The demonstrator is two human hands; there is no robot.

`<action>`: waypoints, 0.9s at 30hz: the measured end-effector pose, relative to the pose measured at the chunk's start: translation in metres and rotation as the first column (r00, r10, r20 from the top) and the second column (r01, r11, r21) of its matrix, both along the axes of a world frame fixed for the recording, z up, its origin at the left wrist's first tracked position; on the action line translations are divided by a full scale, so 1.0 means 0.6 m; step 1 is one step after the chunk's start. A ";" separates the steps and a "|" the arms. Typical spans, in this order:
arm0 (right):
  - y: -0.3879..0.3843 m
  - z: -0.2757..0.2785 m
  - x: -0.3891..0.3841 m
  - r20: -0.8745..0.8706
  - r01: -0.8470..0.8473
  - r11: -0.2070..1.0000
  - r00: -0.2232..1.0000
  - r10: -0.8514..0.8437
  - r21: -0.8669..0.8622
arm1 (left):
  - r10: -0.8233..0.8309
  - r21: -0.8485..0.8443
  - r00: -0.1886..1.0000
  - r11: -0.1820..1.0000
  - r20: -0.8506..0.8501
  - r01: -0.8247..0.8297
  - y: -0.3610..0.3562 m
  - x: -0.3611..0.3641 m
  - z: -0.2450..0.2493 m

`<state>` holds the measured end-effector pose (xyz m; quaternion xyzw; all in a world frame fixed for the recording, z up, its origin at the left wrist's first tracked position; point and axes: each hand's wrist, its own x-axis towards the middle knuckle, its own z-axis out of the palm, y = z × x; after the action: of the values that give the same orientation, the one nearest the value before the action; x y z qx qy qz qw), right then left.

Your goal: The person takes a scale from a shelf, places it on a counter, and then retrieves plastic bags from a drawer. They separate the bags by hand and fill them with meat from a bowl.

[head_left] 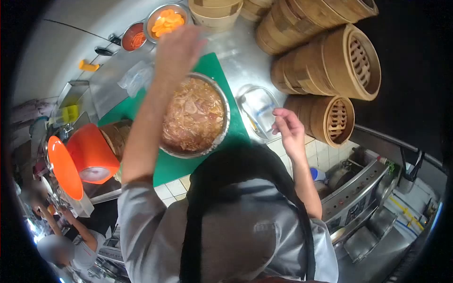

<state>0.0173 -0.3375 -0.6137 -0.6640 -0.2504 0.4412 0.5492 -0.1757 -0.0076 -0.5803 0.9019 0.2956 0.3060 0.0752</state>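
Observation:
My left hand (pixel 180 51) is stretched forward over the far edge of a metal bowl of sliced meat in sauce (pixel 194 113). It is beside a smaller metal bowl of orange carrot slices (pixel 166 23). Its fingers are smeared by motion, so what they hold, if anything, cannot be made out. Half-curled and empty, my right hand (pixel 291 129) hovers near a clear-lidded container (pixel 257 108) on the steel counter, its fingers apart. The meat bowl rests on a green cutting board (pixel 222 70). Shredded carrot fills a small metal bowl (pixel 134 37) at the far left.
Stacked bamboo steamers (pixel 325 61) line the right side of the steel counter. An orange kitchen scale (pixel 93 162) stands left of the board, near a crumpled plastic bag (pixel 136 78). A stove (pixel 354 193) is at lower right. Another person (pixel 75 250) works at lower left.

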 end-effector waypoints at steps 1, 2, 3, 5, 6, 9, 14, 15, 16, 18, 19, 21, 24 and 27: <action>-0.007 -0.004 -0.002 -0.013 0.001 1.000 1.000 -0.001 0.000 | -0.023 -0.104 1.000 0.994 0.011 0.024 -0.047 0.023 0.008; -0.013 -0.006 -0.003 -0.026 -0.001 1.000 1.000 0.001 0.003 | -0.110 -0.229 0.988 0.970 -0.110 0.082 -0.094 0.045 0.017; -0.020 -0.006 -0.003 -0.030 0.005 1.000 1.000 -0.005 0.005 | -0.207 -0.352 0.953 0.928 -0.220 0.121 -0.137 0.068 0.023; -0.038 -0.004 -0.005 -0.040 0.023 1.000 0.999 -0.022 0.008 | -0.412 -0.441 0.848 0.863 -0.333 0.247 -0.209 0.112 0.003; -0.046 -0.002 -0.003 0.000 0.020 1.000 1.000 -0.020 -0.001 | -0.454 -0.448 0.776 0.859 -0.438 0.250 -0.238 0.137 -0.029; -0.078 -0.003 0.003 -0.024 0.081 0.996 0.997 -0.080 0.028 | -0.477 -0.443 0.557 0.872 -0.680 0.206 -0.291 0.176 -0.087; -0.130 -0.017 0.010 -0.063 0.177 0.984 0.982 -0.176 0.018 | -0.463 -0.398 0.441 0.886 -0.769 0.237 -0.314 0.194 -0.104; -0.137 -0.024 0.012 -0.075 0.188 0.982 0.979 -0.187 0.010 | -0.467 -0.387 0.510 0.884 -0.722 0.263 -0.313 0.189 -0.103; -0.142 -0.031 0.011 -0.073 0.190 0.982 0.979 -0.189 0.012 | -0.472 -0.374 0.576 0.881 -0.668 0.289 -0.313 0.181 -0.100; -0.152 -0.040 0.005 -0.066 0.189 0.982 0.980 -0.188 0.007 | -0.483 -0.341 0.732 0.872 -0.480 0.352 -0.313 0.159 -0.092; -0.152 -0.040 0.005 -0.052 0.180 0.984 0.982 -0.179 0.005 | -0.487 -0.368 0.784 0.860 -0.386 0.353 -0.310 0.151 -0.077; -0.147 -0.030 0.005 -0.027 0.146 0.989 0.989 -0.146 -0.001 | -0.458 -0.426 0.868 0.835 -0.190 0.347 -0.304 0.133 -0.044; -0.125 -0.019 0.009 0.127 0.045 0.999 0.991 -0.046 0.010 | -0.437 -0.354 0.894 0.856 -0.103 0.377 -0.295 0.114 -0.036; -0.095 -0.002 0.012 0.273 -0.113 0.993 0.957 0.098 0.040 | -0.437 -0.519 0.899 0.778 -0.040 0.355 -0.288 0.106 -0.034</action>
<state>0.0245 -0.3942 -0.6146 -0.6886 -0.3700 0.3679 0.5036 -0.1121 -0.1805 -0.6007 0.9143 0.1729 0.1236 0.3448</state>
